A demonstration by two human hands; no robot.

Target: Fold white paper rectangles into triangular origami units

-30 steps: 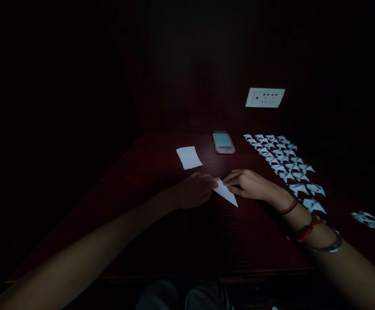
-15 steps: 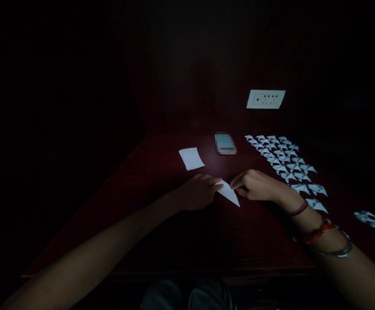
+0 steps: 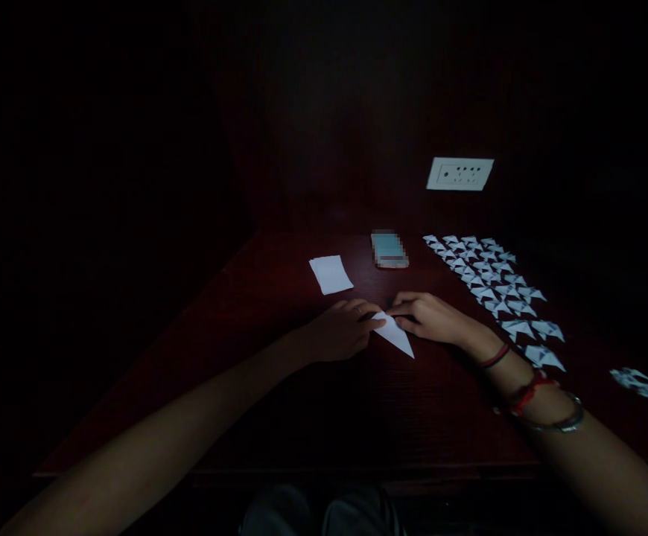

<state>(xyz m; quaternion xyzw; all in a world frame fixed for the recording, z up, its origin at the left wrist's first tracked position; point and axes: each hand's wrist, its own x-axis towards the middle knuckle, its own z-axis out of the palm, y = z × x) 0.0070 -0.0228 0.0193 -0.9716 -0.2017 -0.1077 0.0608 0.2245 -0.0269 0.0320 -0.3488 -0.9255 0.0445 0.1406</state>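
Note:
A white sheet of folded paper lies on the dark red table, its sharp corner pointing toward me and to the right. My left hand grips its left side, with the thumb on top and the fingers along the far edge. From the other side my right hand presses its fingertips on the paper's upper right edge, close to the left fingers. Part of the paper is hidden beneath both hands.
Beyond my left hand lies a stack of white paper squares. A phone rests farther back. Rows of folded paper pieces cover the right side, with a small cluster of folded paper nearer me. A socket panel is on the wall.
My right hand has slid left and slightly away from me along the paper's edge, bringing its fingertips nearer my left hand. The left hand and paper have barely moved.

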